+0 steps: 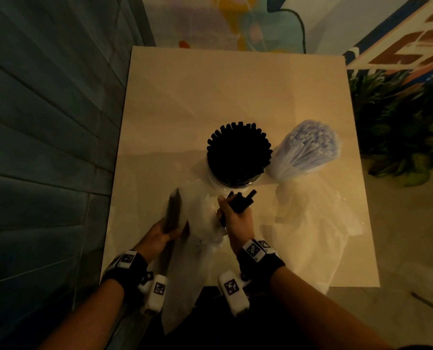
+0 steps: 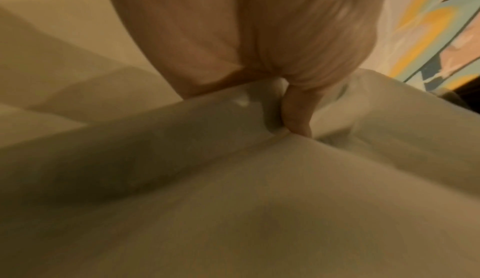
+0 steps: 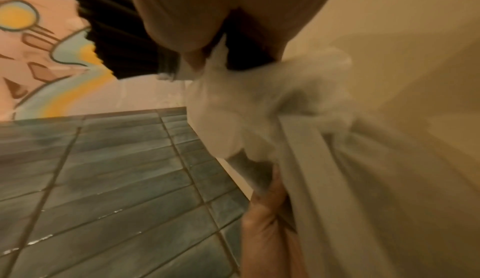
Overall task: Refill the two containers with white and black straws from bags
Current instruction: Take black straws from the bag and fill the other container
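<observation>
Head view: black straws (image 1: 240, 202) in right hand (image 1: 236, 218) grip, bag (image 1: 197, 223) in left hand (image 1: 159, 234) grip.

A clear container (image 1: 236, 179) stands upright mid-table, packed full of black straws (image 1: 238, 150) that fan out over its rim. Just beside it at 3 o'clock, white straws (image 1: 308, 147) stand bunched, their container hidden. At 7 o'clock a translucent plastic bag (image 1: 195, 223) lies crumpled, a few black straws (image 1: 240, 202) sticking out of its mouth. Another bag (image 1: 311, 223) lies flat at 5 o'clock.
</observation>
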The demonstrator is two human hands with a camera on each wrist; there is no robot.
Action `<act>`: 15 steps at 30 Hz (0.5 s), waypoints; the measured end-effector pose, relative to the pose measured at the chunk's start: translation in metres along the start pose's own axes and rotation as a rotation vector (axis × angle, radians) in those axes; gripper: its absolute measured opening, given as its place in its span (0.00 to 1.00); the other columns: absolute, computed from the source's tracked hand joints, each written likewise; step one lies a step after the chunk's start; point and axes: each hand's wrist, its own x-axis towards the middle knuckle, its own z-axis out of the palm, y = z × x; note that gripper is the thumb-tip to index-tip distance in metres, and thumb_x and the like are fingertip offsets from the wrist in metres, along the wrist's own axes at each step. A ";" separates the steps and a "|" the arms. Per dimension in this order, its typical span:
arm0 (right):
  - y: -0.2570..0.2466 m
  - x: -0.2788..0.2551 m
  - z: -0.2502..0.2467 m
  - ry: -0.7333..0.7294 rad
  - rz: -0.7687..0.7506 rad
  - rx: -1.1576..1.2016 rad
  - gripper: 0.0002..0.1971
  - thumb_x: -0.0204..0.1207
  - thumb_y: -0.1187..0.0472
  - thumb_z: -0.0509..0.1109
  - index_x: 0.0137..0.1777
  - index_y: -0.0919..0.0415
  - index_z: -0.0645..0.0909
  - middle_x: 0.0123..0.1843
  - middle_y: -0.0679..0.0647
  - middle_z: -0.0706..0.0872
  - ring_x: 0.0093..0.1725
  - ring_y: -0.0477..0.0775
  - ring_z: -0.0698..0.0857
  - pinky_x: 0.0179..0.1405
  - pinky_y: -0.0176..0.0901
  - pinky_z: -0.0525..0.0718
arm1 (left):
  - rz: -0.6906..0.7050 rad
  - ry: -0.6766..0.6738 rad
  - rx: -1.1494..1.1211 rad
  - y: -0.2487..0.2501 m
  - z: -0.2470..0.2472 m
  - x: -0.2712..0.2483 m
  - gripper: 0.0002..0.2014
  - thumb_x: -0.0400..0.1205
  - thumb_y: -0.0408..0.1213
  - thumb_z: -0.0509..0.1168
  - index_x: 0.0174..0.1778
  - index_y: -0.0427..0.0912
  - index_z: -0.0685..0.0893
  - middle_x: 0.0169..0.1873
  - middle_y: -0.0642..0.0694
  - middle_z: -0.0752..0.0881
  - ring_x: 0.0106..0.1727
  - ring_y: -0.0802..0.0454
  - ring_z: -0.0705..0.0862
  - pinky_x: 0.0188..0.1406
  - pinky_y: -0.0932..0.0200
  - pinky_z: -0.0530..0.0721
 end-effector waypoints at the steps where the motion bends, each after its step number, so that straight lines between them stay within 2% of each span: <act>1: -0.001 0.000 -0.002 0.011 0.005 0.009 0.13 0.83 0.60 0.70 0.35 0.57 0.78 0.29 0.51 0.81 0.31 0.51 0.80 0.37 0.50 0.82 | -0.008 -0.001 -0.021 0.002 -0.001 0.000 0.31 0.66 0.51 0.79 0.65 0.52 0.82 0.60 0.46 0.89 0.63 0.42 0.86 0.66 0.41 0.81; 3: 0.002 0.002 -0.004 0.039 0.008 -0.059 0.13 0.82 0.60 0.71 0.35 0.58 0.81 0.31 0.52 0.84 0.33 0.52 0.83 0.43 0.53 0.85 | -0.014 0.013 -0.090 0.007 0.002 -0.002 0.25 0.65 0.41 0.78 0.59 0.48 0.86 0.55 0.41 0.90 0.61 0.35 0.86 0.62 0.39 0.82; 5: 0.009 0.005 -0.003 0.065 0.014 -0.187 0.12 0.81 0.59 0.72 0.35 0.57 0.84 0.35 0.52 0.87 0.38 0.52 0.86 0.49 0.53 0.87 | -0.007 0.027 -0.173 0.009 0.007 -0.004 0.19 0.61 0.36 0.79 0.49 0.46 0.91 0.50 0.35 0.91 0.55 0.32 0.88 0.52 0.42 0.86; 7: 0.017 0.006 -0.001 0.082 0.019 -0.290 0.08 0.79 0.55 0.74 0.42 0.58 0.85 0.40 0.52 0.89 0.42 0.51 0.88 0.51 0.53 0.88 | -0.008 0.037 -0.219 0.013 0.016 -0.008 0.10 0.69 0.27 0.73 0.42 0.44 0.92 0.45 0.35 0.92 0.45 0.36 0.90 0.40 0.47 0.90; 9: 0.021 0.005 0.002 0.077 0.033 -0.315 0.08 0.76 0.54 0.76 0.49 0.58 0.85 0.44 0.52 0.90 0.44 0.51 0.89 0.51 0.55 0.89 | -0.009 0.044 -0.271 0.013 0.020 -0.008 0.14 0.75 0.19 0.66 0.39 0.42 0.91 0.39 0.37 0.92 0.39 0.40 0.91 0.33 0.52 0.90; 11: 0.021 0.002 0.004 0.063 0.050 -0.221 0.14 0.74 0.59 0.78 0.56 0.59 0.82 0.47 0.52 0.90 0.45 0.50 0.90 0.49 0.51 0.90 | -0.021 0.030 -0.294 0.014 0.021 -0.009 0.12 0.71 0.21 0.68 0.43 0.39 0.91 0.43 0.33 0.91 0.42 0.36 0.90 0.37 0.48 0.91; 13: 0.017 -0.002 0.004 0.046 0.038 -0.111 0.18 0.74 0.62 0.79 0.62 0.61 0.78 0.49 0.53 0.88 0.45 0.50 0.89 0.43 0.41 0.88 | -0.015 0.002 -0.291 0.014 0.017 -0.008 0.16 0.68 0.27 0.70 0.52 0.36 0.90 0.52 0.28 0.88 0.51 0.30 0.88 0.49 0.39 0.89; 15: 0.014 -0.006 0.003 -0.041 0.011 -0.094 0.14 0.78 0.60 0.76 0.61 0.61 0.81 0.51 0.55 0.89 0.47 0.53 0.89 0.43 0.40 0.88 | 0.009 -0.010 -0.239 0.015 0.015 -0.007 0.22 0.69 0.31 0.72 0.60 0.33 0.86 0.58 0.26 0.86 0.56 0.29 0.86 0.59 0.34 0.85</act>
